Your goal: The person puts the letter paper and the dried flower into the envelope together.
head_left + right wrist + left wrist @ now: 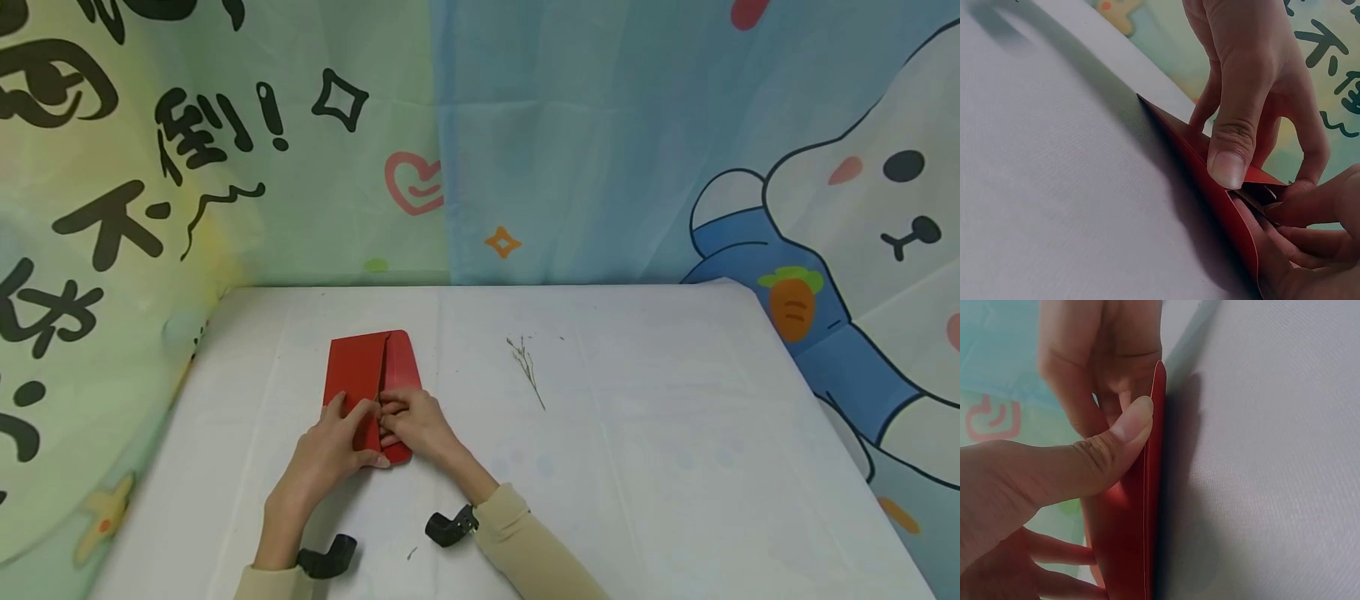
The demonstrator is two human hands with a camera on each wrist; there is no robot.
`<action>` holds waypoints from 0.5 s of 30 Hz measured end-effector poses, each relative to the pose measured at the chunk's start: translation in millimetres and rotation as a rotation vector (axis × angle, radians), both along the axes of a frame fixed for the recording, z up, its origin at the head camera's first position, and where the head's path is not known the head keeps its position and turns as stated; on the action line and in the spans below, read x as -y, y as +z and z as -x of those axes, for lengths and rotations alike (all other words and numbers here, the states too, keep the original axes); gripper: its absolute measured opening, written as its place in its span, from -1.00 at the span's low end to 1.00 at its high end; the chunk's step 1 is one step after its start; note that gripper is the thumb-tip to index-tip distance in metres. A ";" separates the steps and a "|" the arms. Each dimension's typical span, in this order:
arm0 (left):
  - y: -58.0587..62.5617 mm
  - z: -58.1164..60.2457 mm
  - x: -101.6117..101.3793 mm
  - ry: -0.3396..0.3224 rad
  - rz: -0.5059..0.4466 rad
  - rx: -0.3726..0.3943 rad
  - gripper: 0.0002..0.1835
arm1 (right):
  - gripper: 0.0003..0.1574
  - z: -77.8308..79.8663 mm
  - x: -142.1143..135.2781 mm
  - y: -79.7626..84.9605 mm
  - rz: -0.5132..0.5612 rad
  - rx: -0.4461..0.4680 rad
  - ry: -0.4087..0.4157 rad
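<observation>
A red envelope [356,364] lies on the white table, its lighter red flap [402,362] unfolded to the right. My left hand [330,450] holds the envelope by its opening edge, thumb near the lower corner and other fingers spread over the front. In the left wrist view the thumb [1135,422] presses against the red edge. My right hand [418,423] reaches to the envelope's mouth from the right. Its fingertips pinch a thin brown piece [1254,203] at the raised opening, mostly hidden inside.
A dried sprig [527,371] lies on the white table [675,433] to the right of the envelope. Small bits are scattered near it, and a tiny stem fragment [412,552] lies close to the front. Behind hangs a printed curtain [570,167]. Black wrist cameras [450,527] sit on both wrists.
</observation>
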State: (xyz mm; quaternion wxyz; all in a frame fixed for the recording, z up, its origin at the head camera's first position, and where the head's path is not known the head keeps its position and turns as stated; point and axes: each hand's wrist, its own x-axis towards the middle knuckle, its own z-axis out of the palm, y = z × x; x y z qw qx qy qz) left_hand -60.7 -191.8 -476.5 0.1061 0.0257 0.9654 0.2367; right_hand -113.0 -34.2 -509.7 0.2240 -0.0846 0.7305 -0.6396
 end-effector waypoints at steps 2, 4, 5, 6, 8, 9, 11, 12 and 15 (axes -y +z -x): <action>0.2 0.1 0.0 -0.003 0.001 0.001 -0.25 | -0.54 -0.5 -0.4 0.9 -0.004 0.000 0.006; 0.0 0.3 0.0 -0.004 0.002 0.002 -0.25 | -0.57 -0.8 -0.8 1.9 -0.011 -0.002 0.016; 0.0 0.4 0.0 -0.004 0.002 0.004 -0.25 | -0.58 -0.8 -1.0 2.4 -0.019 -0.005 0.021; 0.0 0.5 0.0 -0.004 0.002 0.007 -0.24 | -0.59 -0.8 -1.3 2.3 -0.024 -0.007 0.026; 0.2 0.3 0.0 -0.003 0.003 0.011 -0.24 | -0.59 -1.1 -1.8 2.4 -0.028 -0.008 0.034; 0.3 0.2 0.0 -0.001 0.002 0.011 -0.24 | -0.59 -1.1 -2.2 2.5 -0.029 -0.008 0.036; 0.1 0.0 -0.1 -0.002 0.003 0.010 -0.24 | -0.60 -1.4 -3.1 2.5 -0.037 -0.009 0.036; 0.0 -0.1 -0.1 -0.002 0.005 0.009 -0.25 | -0.60 -1.5 -3.6 2.7 -0.040 -0.010 0.036; -0.3 -0.3 -0.3 -0.007 0.008 0.003 -0.27 | -0.62 -2.0 -5.6 3.5 -0.059 -0.022 0.036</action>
